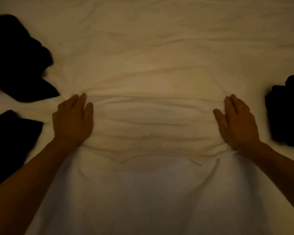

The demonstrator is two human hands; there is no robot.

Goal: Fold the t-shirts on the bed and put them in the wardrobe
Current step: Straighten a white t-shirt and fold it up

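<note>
Mid-fold on a white t-shirt point(153, 126), which lies on the white bed sheet point(159, 31) straight in front of the person, neckline toward the near edge, a folded band of cloth bunched in horizontal wrinkles across the middle. Left hand point(73, 119) lies flat on the left side of that band, fingers straight and together, palm down, pressing cloth, not gripping it. Right hand point(236, 121) mirrors it on the right side, fingers also straight, pressing flat; no pinch or curl visible on either. Both hands look motion-blurred, so exact fingertip contact is hard to read, but palms appear to be on the fabric. White on white in dim light: the shirt's outer edges and sleeves are hard to separate from the sheet, so I can't tell how many folds are already in. Dark garments lie around: a big dark pile point(15, 56) at far left, another dark piece point(12, 141) at lower left near the left forearm, and a dark bundle point(285, 112) at right just beside the right hand, possibly already folded, can't confirm. Wardrobe not in view. My read: current step is flattening or smoothing the fold, still in the early or middle part of the task. Next move likely needs the wrinkles pushed outward, then a pinch on the fold edge or hem at both sides to bring it over evenly; uneven pull would skew the fold.
</note>
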